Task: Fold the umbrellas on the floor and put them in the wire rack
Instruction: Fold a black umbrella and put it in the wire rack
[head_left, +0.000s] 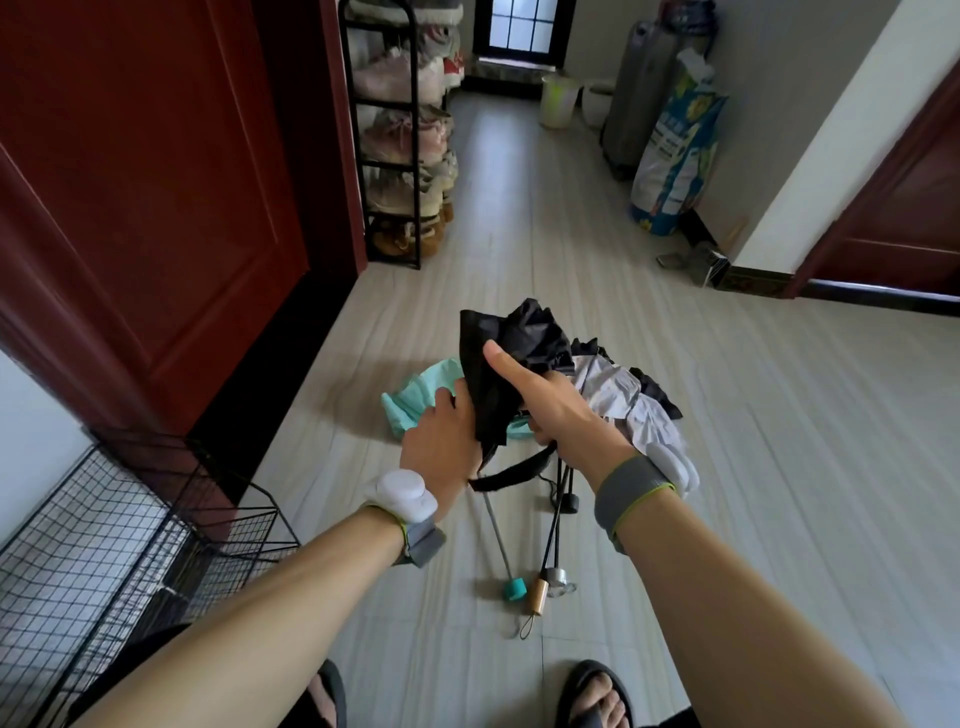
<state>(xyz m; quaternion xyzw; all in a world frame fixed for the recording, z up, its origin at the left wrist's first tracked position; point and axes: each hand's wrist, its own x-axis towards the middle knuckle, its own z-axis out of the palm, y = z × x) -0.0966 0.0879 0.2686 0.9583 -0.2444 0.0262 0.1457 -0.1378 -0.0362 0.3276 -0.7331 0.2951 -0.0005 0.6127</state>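
Right hand (550, 410) is gripping the black umbrella (519, 338) around its bunched canopy, thumb lying straight along the cloth. We are holding it up over the floor (779, 467), straight ahead of us. Left hand (436, 441) is curling its fingers into the same cloth from the left side. Its black strap (514, 470) is hanging below. Underneath, a teal umbrella (415, 400) and a silver umbrella (623, 395) are lying on the floor, shafts pointing toward our feet. We are noting the wire rack (104, 545) standing at lower left, beside the red door (156, 208).
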